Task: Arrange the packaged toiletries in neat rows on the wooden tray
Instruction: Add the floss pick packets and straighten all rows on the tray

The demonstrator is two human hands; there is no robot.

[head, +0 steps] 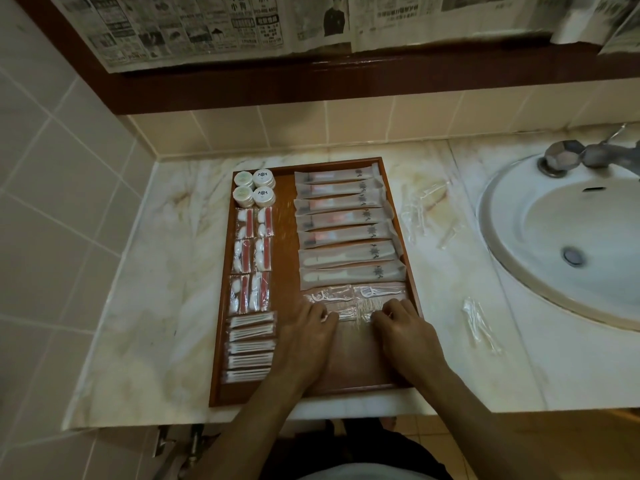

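A wooden tray [360, 362] lies on the marble counter. Its left column holds several round white jars [254, 188], red-and-white cotton packets [252, 258] and cotton-swab packets [250, 348]. Its right column holds several long toothbrush sachets [346, 225] and, below them, clear floss-pick packets [353, 295]. My left hand [308, 336] and my right hand [403, 329] rest side by side on the tray. The fingertips of both press on a clear floss-pick packet [353, 314] in the lowest row. The fingers hide part of that packet.
Loose clear packets [426, 206] lie on the counter right of the tray, and another clear packet [479, 323] lies near the sink. A white sink [571, 237] with a metal tap [571, 157] fills the right. Tiled walls stand behind and left.
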